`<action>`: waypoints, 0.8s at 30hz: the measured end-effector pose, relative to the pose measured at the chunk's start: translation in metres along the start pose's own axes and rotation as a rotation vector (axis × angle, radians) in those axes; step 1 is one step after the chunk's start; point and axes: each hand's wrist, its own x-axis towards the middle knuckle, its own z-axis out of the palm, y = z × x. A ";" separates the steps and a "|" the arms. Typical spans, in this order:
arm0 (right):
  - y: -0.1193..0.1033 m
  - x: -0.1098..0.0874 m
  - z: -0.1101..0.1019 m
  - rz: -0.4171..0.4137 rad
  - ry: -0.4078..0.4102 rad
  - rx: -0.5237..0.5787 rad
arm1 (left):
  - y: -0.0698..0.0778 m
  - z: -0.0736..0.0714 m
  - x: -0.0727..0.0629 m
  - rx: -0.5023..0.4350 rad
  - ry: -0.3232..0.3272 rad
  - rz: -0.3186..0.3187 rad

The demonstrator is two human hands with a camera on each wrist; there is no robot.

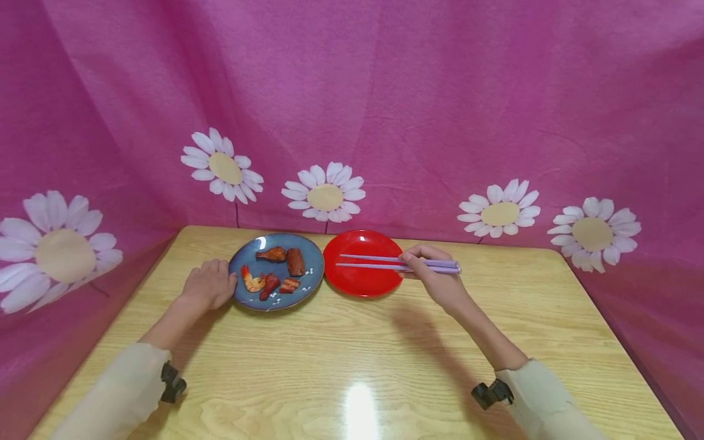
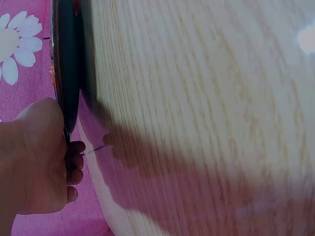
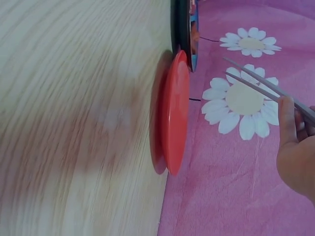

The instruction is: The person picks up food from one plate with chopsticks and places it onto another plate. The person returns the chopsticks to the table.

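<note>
A blue plate (image 1: 313, 282) carries several pieces of food: a shrimp (image 1: 253, 282), a browned drumstick (image 1: 272, 254), a redder drumstick (image 1: 269, 286), a dark brown block of meat (image 1: 295, 262) and a striped meat piece (image 1: 288, 285). My left hand (image 1: 210, 286) holds this plate at its left rim, fingertips curled down past the edge in the left wrist view. Immediately to the right sits a red plate (image 1: 360, 284) with no food on it. Pinched in my right hand (image 1: 431, 275) is a pair of purple chopsticks (image 1: 374, 266), their slightly parted tips above the red plate.
Both plates stand near the back of a wooden table (image 1: 308, 360). A pink cloth (image 1: 385, 122) with daisies hangs behind and along the sides. Dark wrist devices (image 1: 492, 394) sit by the sleeves, and a bright glare spot shows at the table's front.
</note>
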 end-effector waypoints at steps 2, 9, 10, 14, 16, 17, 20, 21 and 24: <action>0.000 0.003 0.002 0.011 -0.017 0.016 | 0.000 0.000 0.000 -0.002 -0.003 0.001; 0.005 0.015 0.014 0.043 -0.035 0.082 | -0.003 0.003 0.001 -0.006 -0.015 0.001; 0.006 0.017 0.016 0.049 -0.036 0.092 | -0.004 0.003 0.001 -0.005 -0.015 0.002; 0.008 0.023 0.025 0.072 -0.032 0.126 | -0.005 0.005 0.002 -0.009 -0.015 0.002; 0.008 0.025 0.029 0.083 -0.031 0.143 | -0.004 0.005 0.002 -0.010 -0.008 0.006; 0.009 0.027 0.031 0.086 -0.033 0.151 | -0.004 0.005 0.002 -0.012 -0.004 0.007; 0.011 0.031 0.036 0.100 -0.041 0.162 | -0.005 0.005 0.002 -0.013 0.006 0.008; 0.013 0.033 0.038 0.107 -0.043 0.167 | -0.005 0.005 0.002 -0.011 0.007 0.009; 0.017 0.039 0.043 0.132 -0.038 0.187 | -0.004 0.004 0.002 -0.014 0.006 0.004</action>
